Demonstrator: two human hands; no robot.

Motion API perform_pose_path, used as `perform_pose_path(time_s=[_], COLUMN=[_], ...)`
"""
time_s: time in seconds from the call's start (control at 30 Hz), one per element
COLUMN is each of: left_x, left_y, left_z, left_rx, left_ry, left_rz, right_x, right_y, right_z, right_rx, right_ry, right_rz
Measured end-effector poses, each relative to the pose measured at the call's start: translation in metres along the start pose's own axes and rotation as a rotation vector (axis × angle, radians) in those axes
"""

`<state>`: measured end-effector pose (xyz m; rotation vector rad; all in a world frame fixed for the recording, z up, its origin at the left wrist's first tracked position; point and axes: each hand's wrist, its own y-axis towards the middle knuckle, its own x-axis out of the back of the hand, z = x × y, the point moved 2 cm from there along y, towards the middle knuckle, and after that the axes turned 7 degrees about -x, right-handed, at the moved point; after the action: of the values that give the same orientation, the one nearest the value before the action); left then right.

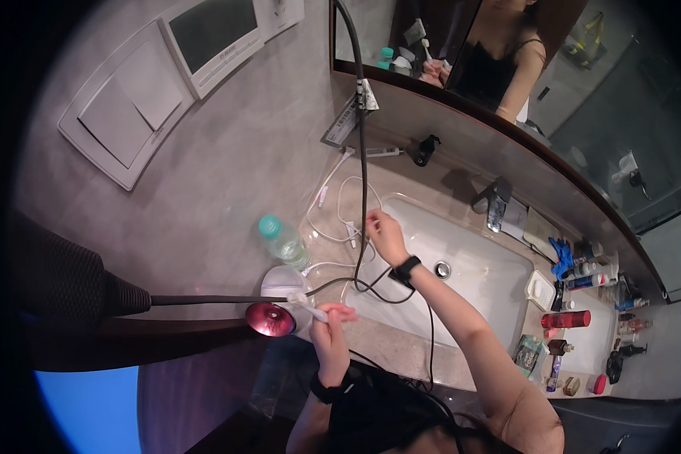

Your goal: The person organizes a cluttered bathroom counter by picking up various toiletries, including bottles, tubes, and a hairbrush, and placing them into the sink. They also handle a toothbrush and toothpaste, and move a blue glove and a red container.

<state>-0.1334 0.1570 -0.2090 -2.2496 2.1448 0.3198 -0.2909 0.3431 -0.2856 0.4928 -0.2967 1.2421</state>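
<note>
My left hand is raised over the front left of the counter. Between its thumb and fingers is the white handle of a small brush, with a pale, blurred head. Behind the brush stands a white appliance with a glossy pinkish-red round part. My right hand reaches over the left end of a white washbasin, its fingertips drawn together beside a white cable and a hanging black cord. Whether the fingers pinch the cable is unclear.
A clear bottle with a green cap stands by the wall. Black cord loops cross the basin's left side. A faucet rises at the back. Several toiletries, including a red bottle, crowd the right. A mirror cabinet hangs above.
</note>
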Motion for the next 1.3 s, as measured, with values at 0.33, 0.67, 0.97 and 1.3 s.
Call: perform_pose_path(time_s=[0.33,0.67,0.97,1.3], left_x=[0.006,0.016,0.007,0.019], left_y=[-0.028,-0.029,-0.032,-0.035], left_z=[-0.001,-0.001,0.0,0.001], left_rx=[0.073,0.095,0.155,0.15], left_ry=[0.001,-0.04,-0.034,0.005], left_rz=[0.081,0.064,0.146,0.119], right_x=[-0.062,-0.043,-0.045,-0.059], right_y=[0.045,0.035,0.041,0.058], right_z=[-0.005,-0.014,-0.009,-0.006], right_rx=[0.062,0.074,0.055,0.02], right_ry=[-0.681,-0.646,-0.665,-0.278], right_rz=[0.312,0.302,0.391,0.263])
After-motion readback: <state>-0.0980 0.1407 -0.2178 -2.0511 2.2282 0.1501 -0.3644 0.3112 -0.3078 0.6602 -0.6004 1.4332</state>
